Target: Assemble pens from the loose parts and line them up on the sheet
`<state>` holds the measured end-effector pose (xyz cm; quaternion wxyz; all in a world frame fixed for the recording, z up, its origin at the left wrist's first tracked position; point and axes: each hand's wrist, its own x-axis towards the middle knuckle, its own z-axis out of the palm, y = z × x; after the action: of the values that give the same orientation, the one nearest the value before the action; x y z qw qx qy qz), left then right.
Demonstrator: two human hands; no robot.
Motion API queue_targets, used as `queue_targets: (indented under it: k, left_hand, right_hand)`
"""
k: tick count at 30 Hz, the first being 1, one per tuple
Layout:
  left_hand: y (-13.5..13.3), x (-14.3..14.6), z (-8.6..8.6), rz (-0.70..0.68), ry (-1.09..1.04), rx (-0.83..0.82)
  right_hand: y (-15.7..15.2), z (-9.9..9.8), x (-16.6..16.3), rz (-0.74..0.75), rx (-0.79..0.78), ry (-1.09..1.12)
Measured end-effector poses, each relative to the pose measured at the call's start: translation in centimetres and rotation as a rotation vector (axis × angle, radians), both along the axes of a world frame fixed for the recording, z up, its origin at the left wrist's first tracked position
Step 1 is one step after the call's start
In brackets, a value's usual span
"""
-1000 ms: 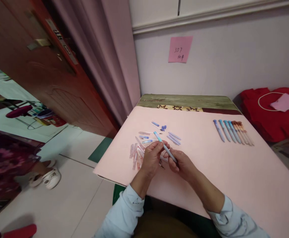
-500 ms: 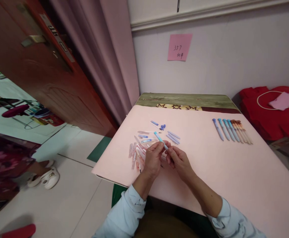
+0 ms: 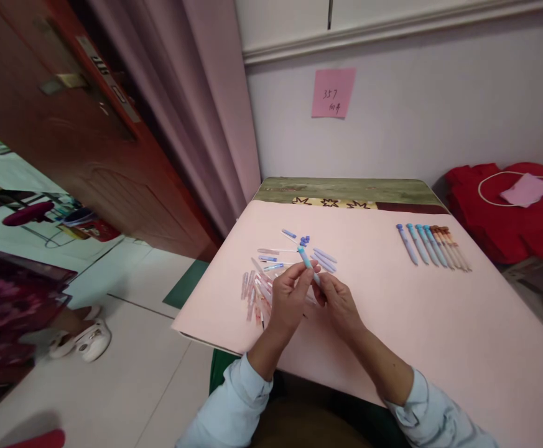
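Note:
Between both hands is a light blue pen [image 3: 305, 257], tilted with its capped top pointing up and away from me. My left hand [image 3: 290, 295] pinches its middle. The fingers of my right hand [image 3: 339, 302] close round the lower end, hiding the tip. Just beyond lie lavender pen barrels [image 3: 326, 256], small dark blue caps [image 3: 304, 241] and blue pen sections [image 3: 268, 258]. A pile of clear and pinkish pen parts [image 3: 256, 289] lies left of my left hand and is partly covered by it.
Assembled pens [image 3: 427, 246] in blue and brown line up at the table's right. A pink cloth [image 3: 392, 323] covers the table [image 3: 346, 186]. Red fabric [image 3: 490, 211] lies beyond the right edge. On the left are a wooden door [image 3: 126, 155] and a person's white shoe [image 3: 92, 340].
The pen's top has shifted slightly right and stands a bit steeper. My left fingers have moved along with it; both hands keep hold. The whole view has shifted slightly.

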<state>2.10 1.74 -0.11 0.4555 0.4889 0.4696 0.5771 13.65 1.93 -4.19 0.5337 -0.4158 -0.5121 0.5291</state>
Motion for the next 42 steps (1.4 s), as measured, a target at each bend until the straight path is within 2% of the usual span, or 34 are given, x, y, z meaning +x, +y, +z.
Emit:
queue_targets:
  k: [5, 9, 15, 20, 30, 35, 42]
  left_hand:
    - [-0.3, -0.1, 1.2, -0.038, 0.108, 0.058]
    - [-0.2, -0.4, 2.0, -0.073, 0.056, 0.049]
    - [0.2, -0.6, 2.7, 0.042, -0.041, -0.042]
    - [0.9, -0.8, 2.0, 0.072, -0.143, -0.064]
    - [2.1, -1.9, -1.0, 0.148, -0.265, -0.152]
    - [2.3, -2.3, -1.4, 0.173, -0.281, -0.163]
    - [2.2, -2.7, -1.5, 0.168, -0.248, -0.178]
  right_hand:
    - [0.0, -0.1, 0.1, -0.009, 0.015, 0.013]
    - [0.0, -0.2, 0.2, 0.001, 0.014, 0.029]
    - [0.1, -0.4, 0.0, 0.005, -0.02, 0.018]
    - [0.4, -0.9, 0.3, -0.036, -0.02, -0.075]
    - [0.3, -0.6, 0.8, -0.159, 0.122, -0.348]
    - [0.4, -0.9, 1.0, -0.171, 0.233, -0.478]
    - [0.6, -1.3, 1.2, -0.189, 0.269, -0.508]
